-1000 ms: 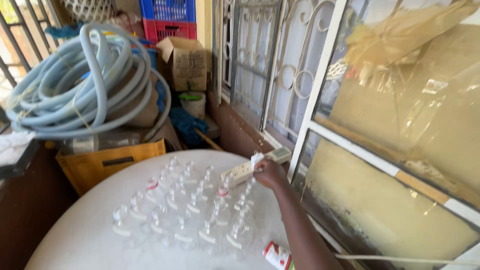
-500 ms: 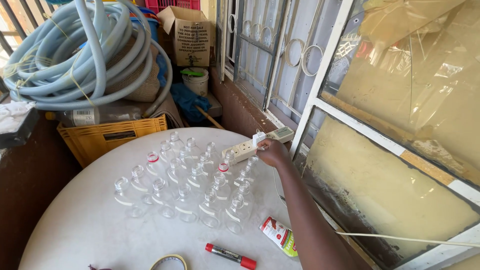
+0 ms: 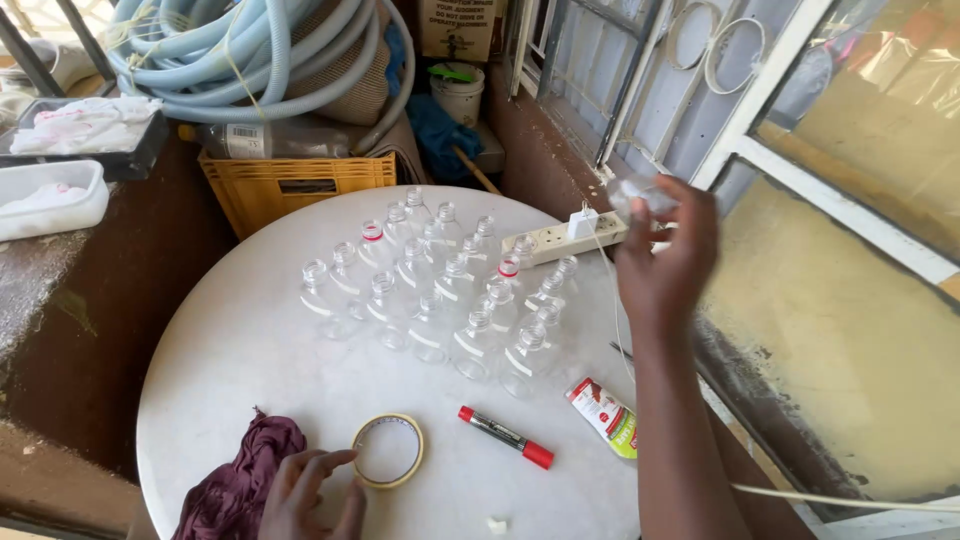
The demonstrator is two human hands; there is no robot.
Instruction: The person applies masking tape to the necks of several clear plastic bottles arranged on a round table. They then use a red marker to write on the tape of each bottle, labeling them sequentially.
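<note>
The right hand [image 3: 665, 265] is raised above the far right edge of the round white table [image 3: 230, 370], its fingers curled around a small clear plastic bottle [image 3: 640, 192] held up in the air near the window frame; motion blurs the bottle, so the exact grip is hard to read. The left hand [image 3: 310, 495] rests at the near edge of the table, fingers loosely spread, fingertips touching the roll of tape [image 3: 388, 450], with a crumpled maroon cloth [image 3: 235, 480] just to its left. The bottle looks empty and thin-walled, so it is probably very light, a little springy under a squeeze, and smooth enough to slip; the stiffer neck or shoulder seems the surest place to hold it, while a hard pinch on the belly would likely dent it. A cluster of similar clear bottles [image 3: 440, 290] stands upright in the middle of the table, close together and easy to topple. To the right of the tape lie a red-capped marker [image 3: 505, 437] and a small tube [image 3: 605, 415]. A white power strip [image 3: 570, 238] sits at the far edge with a thin cable trailing towards the near side.
</note>
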